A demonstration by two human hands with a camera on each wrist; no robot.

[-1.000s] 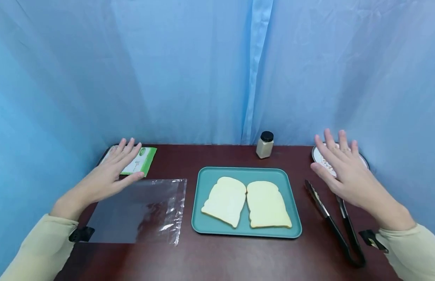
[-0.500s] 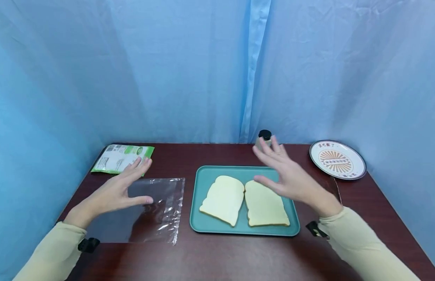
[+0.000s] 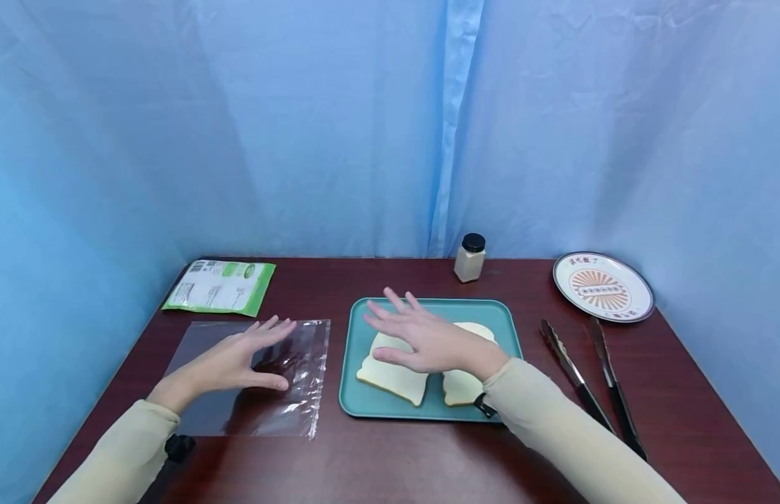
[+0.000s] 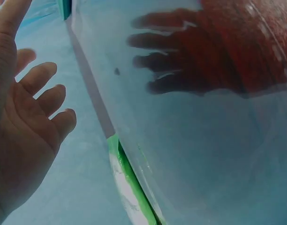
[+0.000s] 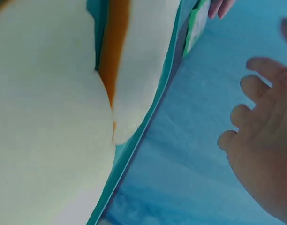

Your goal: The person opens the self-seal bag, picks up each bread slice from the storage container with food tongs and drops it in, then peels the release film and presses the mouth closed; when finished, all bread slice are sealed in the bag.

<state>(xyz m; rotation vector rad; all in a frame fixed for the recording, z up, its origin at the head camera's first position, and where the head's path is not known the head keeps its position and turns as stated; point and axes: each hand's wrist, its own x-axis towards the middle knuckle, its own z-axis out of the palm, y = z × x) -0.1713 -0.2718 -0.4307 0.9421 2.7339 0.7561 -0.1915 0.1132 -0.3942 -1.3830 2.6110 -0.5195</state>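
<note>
Cream cloth sleeves [image 3: 122, 437] ended at the wrists, and past them the left hand [image 3: 229, 362] and the right hand [image 3: 430, 343] held their fingers loosely spread, gripping nothing. The wrist views showed a gap between each hand and what lay below it.

Under the left hand lay a clear plastic bag [image 3: 304, 381], flat on the table [image 3: 365, 462], its crinkled edge toward the right hand; spread flat, such slick film probably rested steadier than bunched up.

Under the right hand were two bread slices [image 3: 393, 381], partly hidden by it, on a green tray [image 3: 351, 393]. They lay on their broad faces, likely the steadiest way for them, and the tray's raised rim presumably guarded against sliding.

Right of the right hand lay tongs [image 3: 615, 388], tips away and handles toward the person, perhaps for easy reach; the sleeve covered their near end. Beyond them a plate [image 3: 599, 289] lay face up. Past the right hand's fingers a black-lidded jar [image 3: 470, 264] stood upright on its base. Beyond the left hand a green-and-white packet [image 3: 220, 287] lay flat, set back behind the bag, perhaps to avoid overlap. Farthest from both hands hung a blue curtain [image 3: 314, 140].
</note>
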